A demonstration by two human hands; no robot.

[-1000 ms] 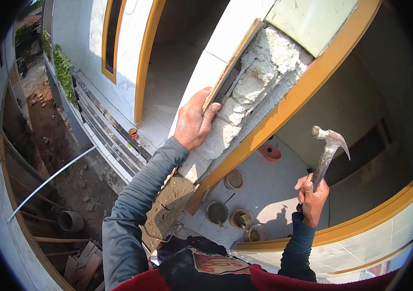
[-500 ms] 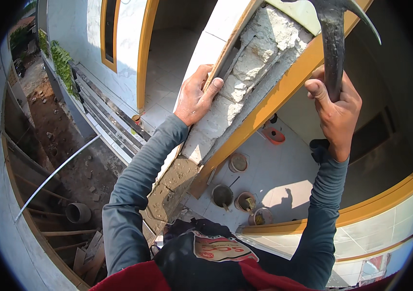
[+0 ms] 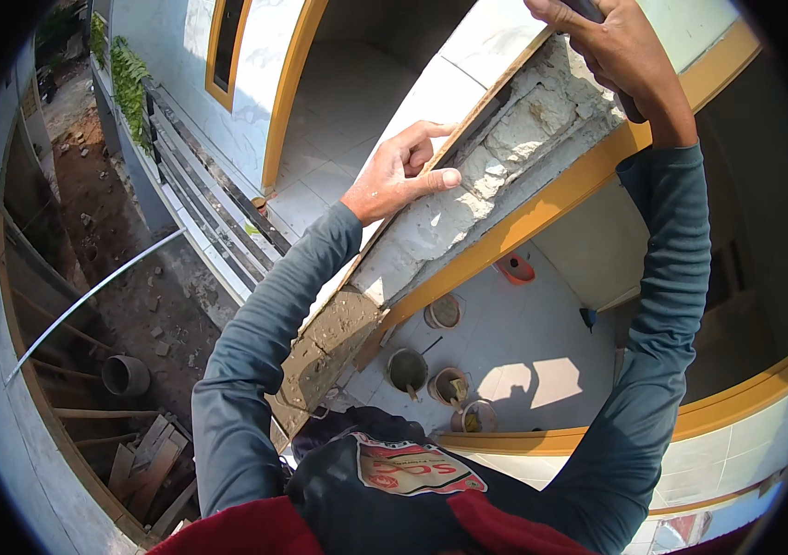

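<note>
Well below the right hand (image 3: 625, 55), a white-tiled floor (image 3: 556, 296) gives open room; left of the left hand (image 3: 403, 176), past a railing, I see a brown dirt yard (image 3: 112, 236). Between these runs a narrow wall top of rough, pale, broken masonry (image 3: 533, 120), its right side edged by an orange-yellow frame beam (image 3: 514, 231). A long, thin board with a brown edge (image 3: 494, 95) lines its left side, right at the left hand. That hand straddles the edge, thumb toward the masonry; how firmly it grips, I can't tell. Below and right of it, four round buckets (image 3: 407, 370) stand on the tiles. The right hand, apart and farther up, is wrapped round a hammer's dark handle (image 3: 633, 108); the head is out of sight. Below both hands, a cream-and-red label (image 3: 417, 465) with lettering marks the dark shirt.
</note>
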